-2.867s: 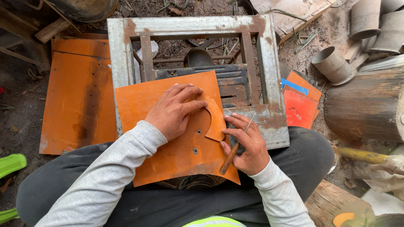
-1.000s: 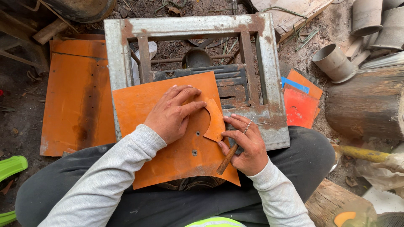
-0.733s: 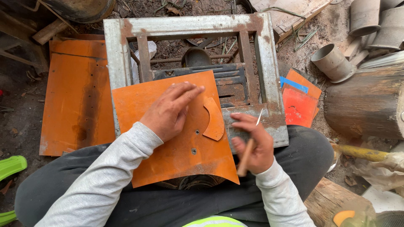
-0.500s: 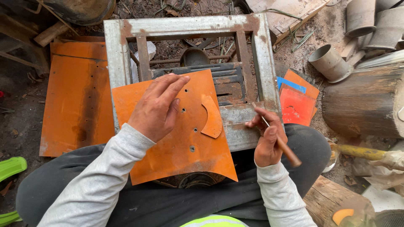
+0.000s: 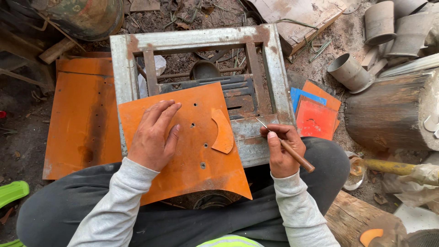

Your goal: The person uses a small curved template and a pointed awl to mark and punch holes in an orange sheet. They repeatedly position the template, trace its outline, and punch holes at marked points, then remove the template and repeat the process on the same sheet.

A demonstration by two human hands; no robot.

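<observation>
An orange metal sheet (image 5: 196, 155) with a few small holes lies across my lap and the near edge of a rusty grey metal frame (image 5: 274, 68). A curved orange template piece (image 5: 223, 132) rests on the sheet near its right edge. My left hand (image 5: 153, 135) lies flat on the sheet's left part, fingers spread. My right hand (image 5: 282, 148) is off the sheet to the right, over the frame's near rail, holding a wooden-handled scriber (image 5: 286, 146) with its thin metal point aimed up and left.
A larger rusty orange sheet (image 5: 80, 119) lies on the ground to the left. Red, orange and blue small sheets (image 5: 315, 119) sit right of the frame. A big log (image 5: 393, 114), grey pipe sections (image 5: 350, 71), a yellow-handled tool (image 5: 388, 167) and a green object (image 5: 13, 192) surround me.
My right hand lifted the scriber off the template's edge and drew back to the right. My left hand slid left off the template and now lies flat on the sheet.
</observation>
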